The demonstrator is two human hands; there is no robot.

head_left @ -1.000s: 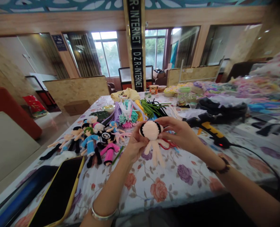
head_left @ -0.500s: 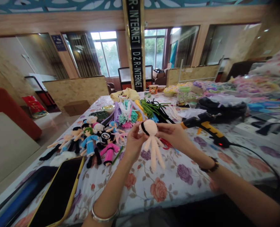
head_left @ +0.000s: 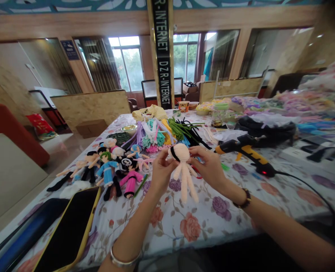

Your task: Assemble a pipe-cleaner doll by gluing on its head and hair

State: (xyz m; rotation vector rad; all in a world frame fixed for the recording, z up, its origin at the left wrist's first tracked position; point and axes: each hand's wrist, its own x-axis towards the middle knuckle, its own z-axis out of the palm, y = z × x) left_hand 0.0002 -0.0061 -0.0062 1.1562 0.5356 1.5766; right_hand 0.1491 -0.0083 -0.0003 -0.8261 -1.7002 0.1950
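A cream fuzzy doll (head_left: 183, 172) with a round head, a black strip across it and dangling legs hangs above the floral tablecloth (head_left: 201, 223). My left hand (head_left: 161, 172) pinches the left side of its head. My right hand (head_left: 209, 166) grips the right side of the head and body, fingers curled. Red scissors handles (head_left: 197, 172) lie on the cloth just behind my right hand.
Several finished colourful dolls (head_left: 110, 170) lie left of my hands. A pile of pipe cleaners (head_left: 161, 134) sits behind. A yellow-black glue gun (head_left: 248, 153) with a cord lies to the right. A phone in a yellow case (head_left: 68, 230) rests at the near left edge.
The doll's head has turned, so the black strip now runs across the front left. My right hand has shifted closer to me and slightly left.
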